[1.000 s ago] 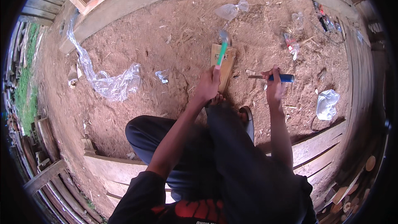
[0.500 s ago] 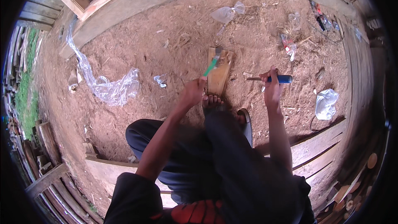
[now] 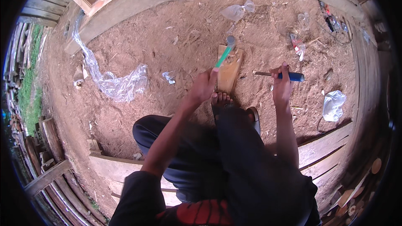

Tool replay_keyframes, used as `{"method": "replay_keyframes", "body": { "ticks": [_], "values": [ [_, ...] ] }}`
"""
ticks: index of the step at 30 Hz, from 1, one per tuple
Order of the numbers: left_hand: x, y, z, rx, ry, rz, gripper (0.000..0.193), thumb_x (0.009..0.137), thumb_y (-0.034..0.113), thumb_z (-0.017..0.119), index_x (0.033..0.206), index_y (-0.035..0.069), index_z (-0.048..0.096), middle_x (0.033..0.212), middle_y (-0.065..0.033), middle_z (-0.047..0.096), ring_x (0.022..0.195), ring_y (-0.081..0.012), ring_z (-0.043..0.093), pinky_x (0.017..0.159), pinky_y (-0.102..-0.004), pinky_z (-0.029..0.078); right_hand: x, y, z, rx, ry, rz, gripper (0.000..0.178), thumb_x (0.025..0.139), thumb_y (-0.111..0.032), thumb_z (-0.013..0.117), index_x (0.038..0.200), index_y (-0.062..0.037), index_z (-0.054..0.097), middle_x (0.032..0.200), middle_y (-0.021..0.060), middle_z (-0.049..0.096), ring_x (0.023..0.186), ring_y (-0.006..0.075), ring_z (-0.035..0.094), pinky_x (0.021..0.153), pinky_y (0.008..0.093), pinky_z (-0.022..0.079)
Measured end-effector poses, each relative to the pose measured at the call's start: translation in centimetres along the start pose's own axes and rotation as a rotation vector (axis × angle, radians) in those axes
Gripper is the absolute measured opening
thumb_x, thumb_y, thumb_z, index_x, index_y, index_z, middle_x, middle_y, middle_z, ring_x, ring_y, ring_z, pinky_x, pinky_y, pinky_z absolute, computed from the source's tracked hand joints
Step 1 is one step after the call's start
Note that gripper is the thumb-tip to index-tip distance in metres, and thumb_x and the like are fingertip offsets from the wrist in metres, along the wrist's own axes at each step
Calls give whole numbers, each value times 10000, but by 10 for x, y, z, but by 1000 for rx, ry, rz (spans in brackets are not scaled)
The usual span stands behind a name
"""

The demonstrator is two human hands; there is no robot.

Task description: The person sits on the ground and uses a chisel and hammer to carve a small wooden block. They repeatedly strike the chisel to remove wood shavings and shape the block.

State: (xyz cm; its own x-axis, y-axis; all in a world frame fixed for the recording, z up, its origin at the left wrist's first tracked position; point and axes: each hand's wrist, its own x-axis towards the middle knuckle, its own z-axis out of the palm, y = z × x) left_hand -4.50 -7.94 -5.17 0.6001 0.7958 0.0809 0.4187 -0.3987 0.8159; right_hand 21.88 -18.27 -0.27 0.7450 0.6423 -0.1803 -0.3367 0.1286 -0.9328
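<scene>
We've got our left hand [image 3: 204,85] wrapped around a green-handled metal hammer [image 3: 223,56], its head showing by the far end of a flat, pale wooden block [image 3: 228,75] on brown dirt [image 3: 163,46]. Our right hand [image 3: 283,87] grips a blue-handled metal chisel [image 3: 297,77], blade pointing left, well right of the block. Toes [image 3: 221,98] at its near end.

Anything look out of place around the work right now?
Yes: a crumpled clear plastic sheet trails across the dirt floor at left, like discarded litter. Also, exposed toes sit at the near end of the wooden board, oddly unprotected near a hammer.
</scene>
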Motion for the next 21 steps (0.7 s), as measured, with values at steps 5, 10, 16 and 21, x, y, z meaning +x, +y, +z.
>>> {"method": "replay_keyframes", "body": {
  "ticks": [5,10,16,21],
  "values": [
    [12,-29,11,-109,-234,-375,586,1058,461,365,914,-34,643,729,-280,623,801,-480,649,697,-532,485,1,1,2,-1,-36,6,284,1020,-228,597,809,-70,488,678,48,506,646,153,482,786,390,506],
    [8,-5,-31,-57,-288,-424,627,1059,495,338,923,-36,644,703,-250,620,722,-432,652,702,-529,479,3,-12,-5,-17,28,-29,275,1020,-225,596,811,-82,490,685,35,489,643,151,481,801,395,509],
    [29,-43,7,-69,-330,-355,630,1059,507,365,795,-23,577,571,-90,497,540,-221,488,520,-458,390,2,-15,9,-44,-69,12,271,1019,-234,601,824,-85,486,712,14,458,648,154,478,832,412,506],
    [30,-42,-59,14,-485,-390,660,1048,547,351,857,-22,626,667,-199,602,670,-313,621,697,-488,466,6,-30,-11,-37,13,-29,287,1023,-231,592,801,-90,478,676,19,449,654,153,469,845,415,500]
  ]
}}
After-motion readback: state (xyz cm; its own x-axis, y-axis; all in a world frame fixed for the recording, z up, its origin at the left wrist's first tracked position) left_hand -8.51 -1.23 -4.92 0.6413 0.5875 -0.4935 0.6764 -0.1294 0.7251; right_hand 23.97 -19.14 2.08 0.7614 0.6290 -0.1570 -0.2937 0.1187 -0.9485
